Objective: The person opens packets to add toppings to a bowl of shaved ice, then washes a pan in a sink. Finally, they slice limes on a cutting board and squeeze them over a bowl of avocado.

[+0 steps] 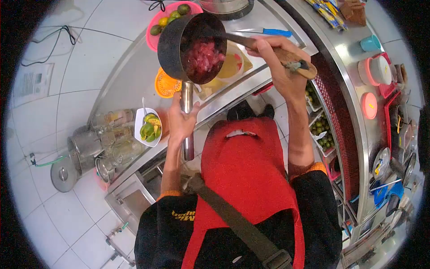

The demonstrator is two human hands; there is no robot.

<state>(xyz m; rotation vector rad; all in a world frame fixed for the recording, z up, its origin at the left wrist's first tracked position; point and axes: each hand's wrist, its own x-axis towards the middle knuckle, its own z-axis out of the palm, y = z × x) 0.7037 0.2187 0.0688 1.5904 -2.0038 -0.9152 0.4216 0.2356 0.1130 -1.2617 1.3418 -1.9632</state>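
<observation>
My left hand (180, 120) is closed around the metal handle of a dark saucepan (170, 49), which is tilted so its mouth faces right. Inside lie glossy reddish-pink pieces of food (205, 57). In my right hand (280, 60) is a long wooden spoon (242, 40); its far end reaches into the pan and is hard to make out there. The broad end of the wood sticks out behind my fingers, with a greyish mark on it. Below the pan's mouth, a pale round bowl (242, 67) with red bits at its side is partly hidden.
An orange citrus juicer (165, 84) and a white bowl of cut green fruit (153, 134) stand left of the pan. Behind it are a pink basin (154, 42) of citrus and a blue-handled knife (277, 32). Glass mugs (121, 136) line the counter's left end.
</observation>
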